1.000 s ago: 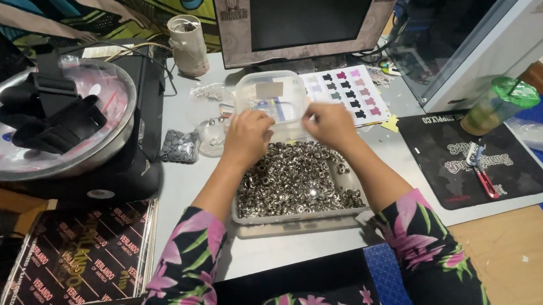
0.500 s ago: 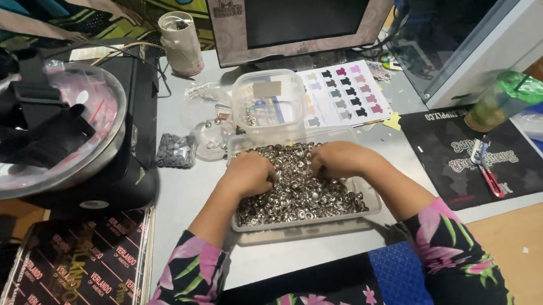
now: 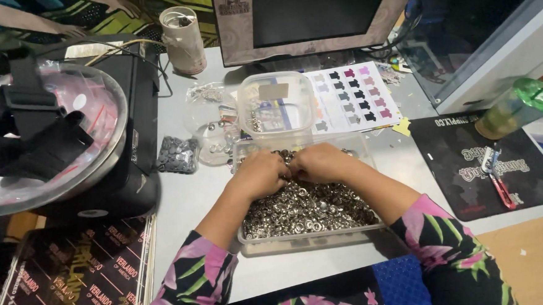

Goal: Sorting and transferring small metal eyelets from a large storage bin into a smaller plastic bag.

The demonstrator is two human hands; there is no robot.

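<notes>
Left hand (image 3: 261,174) and right hand (image 3: 321,162) curled, fingertips buried in far end of silver metal rings (image 3: 305,209); whether either pinches anything, cannot tell

Rings heaped in clear tray (image 3: 307,240) at desk's near edge

Best handled with light pinch, knuckles low, so none spill over rim

Small clear tub (image 3: 275,106) just beyond tray; colour chart (image 3: 352,97) beside tub

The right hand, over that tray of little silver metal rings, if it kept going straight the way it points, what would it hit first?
The right hand points leftward across the tray toward the left hand, whose fingers it already seems to touch. So it would likely meet that hand first, with the silver rings just beneath; depth is hard to judge.
</notes>
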